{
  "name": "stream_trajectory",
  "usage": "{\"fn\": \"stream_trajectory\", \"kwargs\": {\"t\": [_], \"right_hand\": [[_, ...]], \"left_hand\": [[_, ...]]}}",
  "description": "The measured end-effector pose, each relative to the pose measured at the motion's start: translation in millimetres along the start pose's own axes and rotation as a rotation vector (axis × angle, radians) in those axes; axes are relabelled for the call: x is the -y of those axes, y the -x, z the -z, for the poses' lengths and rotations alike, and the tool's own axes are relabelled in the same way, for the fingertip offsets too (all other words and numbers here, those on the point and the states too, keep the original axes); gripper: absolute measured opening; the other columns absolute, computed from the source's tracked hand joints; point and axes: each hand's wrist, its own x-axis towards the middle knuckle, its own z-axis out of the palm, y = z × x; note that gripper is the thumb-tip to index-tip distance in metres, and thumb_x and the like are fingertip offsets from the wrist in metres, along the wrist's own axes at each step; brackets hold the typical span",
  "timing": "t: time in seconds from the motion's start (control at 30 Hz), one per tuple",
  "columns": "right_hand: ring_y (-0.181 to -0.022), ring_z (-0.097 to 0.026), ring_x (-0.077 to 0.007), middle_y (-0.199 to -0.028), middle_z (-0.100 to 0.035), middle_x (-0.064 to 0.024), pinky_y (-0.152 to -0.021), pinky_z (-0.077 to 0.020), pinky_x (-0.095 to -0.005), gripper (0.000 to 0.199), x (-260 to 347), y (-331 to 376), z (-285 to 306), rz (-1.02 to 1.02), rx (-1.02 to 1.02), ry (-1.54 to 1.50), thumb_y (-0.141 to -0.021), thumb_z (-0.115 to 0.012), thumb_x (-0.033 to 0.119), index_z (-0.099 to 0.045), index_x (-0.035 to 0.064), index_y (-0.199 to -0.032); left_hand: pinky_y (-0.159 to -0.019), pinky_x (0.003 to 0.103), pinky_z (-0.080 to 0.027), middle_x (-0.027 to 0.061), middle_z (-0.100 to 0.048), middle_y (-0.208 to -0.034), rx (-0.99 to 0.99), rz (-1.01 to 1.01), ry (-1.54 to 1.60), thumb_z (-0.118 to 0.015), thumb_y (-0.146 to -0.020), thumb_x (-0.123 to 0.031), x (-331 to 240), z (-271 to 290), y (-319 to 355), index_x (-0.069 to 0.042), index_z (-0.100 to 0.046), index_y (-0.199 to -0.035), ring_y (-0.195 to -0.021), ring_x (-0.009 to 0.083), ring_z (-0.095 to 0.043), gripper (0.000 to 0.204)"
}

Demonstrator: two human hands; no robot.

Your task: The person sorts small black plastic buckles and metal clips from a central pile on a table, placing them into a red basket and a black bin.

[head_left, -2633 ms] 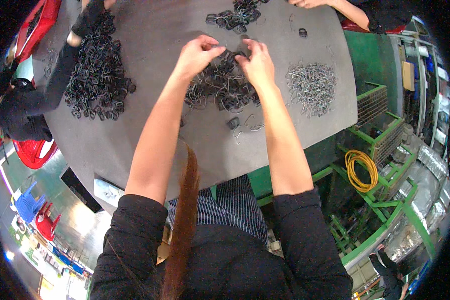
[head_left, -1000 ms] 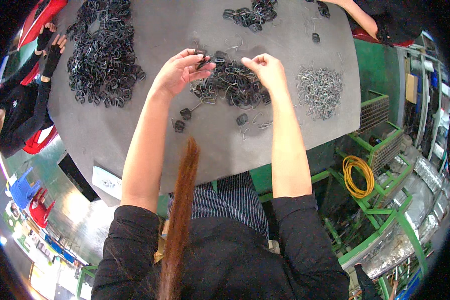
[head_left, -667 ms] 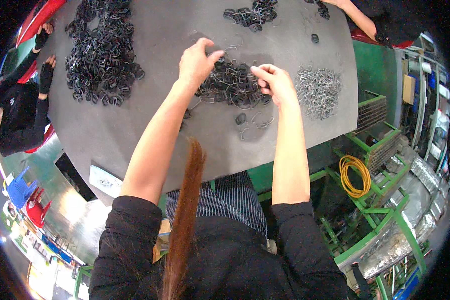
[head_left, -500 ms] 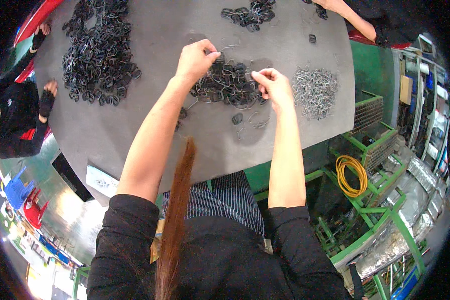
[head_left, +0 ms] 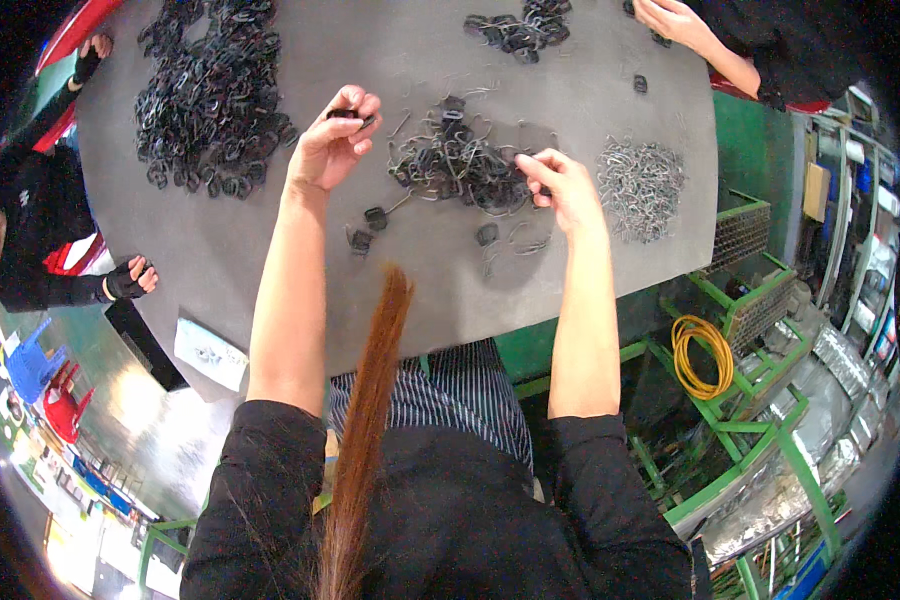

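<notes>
Left hand (head_left: 332, 140) pinches a black clip (head_left: 348, 114); right hand (head_left: 567, 186) grips another at the pile's (head_left: 450, 165) edge.

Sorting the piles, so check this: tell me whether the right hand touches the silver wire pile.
Apart. The head view shows bare grey table between the right hand and the silver wire pile; its fingertips sit at the dark clip pile instead.

— What lies on the table (head_left: 270, 260) in front of the person?

— A pile of clips (head_left: 460, 160) at the middle, between the left hand (head_left: 335, 145) and right hand (head_left: 560, 185). A bigger heap (head_left: 210, 95) sits toward the far left corner, a pile of wire hooks (head_left: 640, 185) by the right edge.

— And near the front edge?

— Loose clips (head_left: 365, 228), left of the middle.
</notes>
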Motion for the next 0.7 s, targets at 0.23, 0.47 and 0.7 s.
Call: {"fn": "stream_trajectory", "kwargs": {"t": [0.23,0.47,0.7], "right_hand": [[-0.047,-0.041,-0.0030,-0.055,-0.048,0.0046,-0.039,-0.0262,-0.0187,0.021,-20,19,4,-0.045,-0.090,0.197,-0.074,-0.075,0.021,-0.058,0.0087,-0.069],[-0.046,-0.041,-0.0032,-0.058,-0.050,0.0043,-0.038,-0.0264,-0.0182,0.023,-41,48,21,-0.098,-0.238,0.301,-0.074,-0.075,0.019,-0.055,0.0090,-0.069],[-0.046,-0.040,-0.0033,-0.057,-0.048,0.0041,-0.038,-0.0265,-0.0183,0.022,-61,67,40,-0.122,-0.061,0.033,-0.076,-0.073,0.020,-0.054,0.0111,-0.070]], "left_hand": [[-0.054,0.018,-0.044,0.0025,-0.055,-0.083,-0.308,0.194,-0.544,-0.061,-0.082,-0.018,-5,-25,31,-0.005,-0.058,-0.094,-0.070,0.0087,-0.053,0.018],[-0.065,0.032,-0.047,0.0122,-0.062,-0.077,-0.647,-0.121,-1.930,-0.074,-0.071,-0.024,68,-13,90,-0.003,-0.061,-0.084,-0.069,0.0252,-0.060,0.027],[-0.053,0.022,-0.042,-0.0006,-0.058,-0.075,-0.430,0.327,-0.836,-0.067,-0.078,-0.020,39,-22,123,-0.007,-0.057,-0.086,-0.067,0.0106,-0.055,0.019]]}}
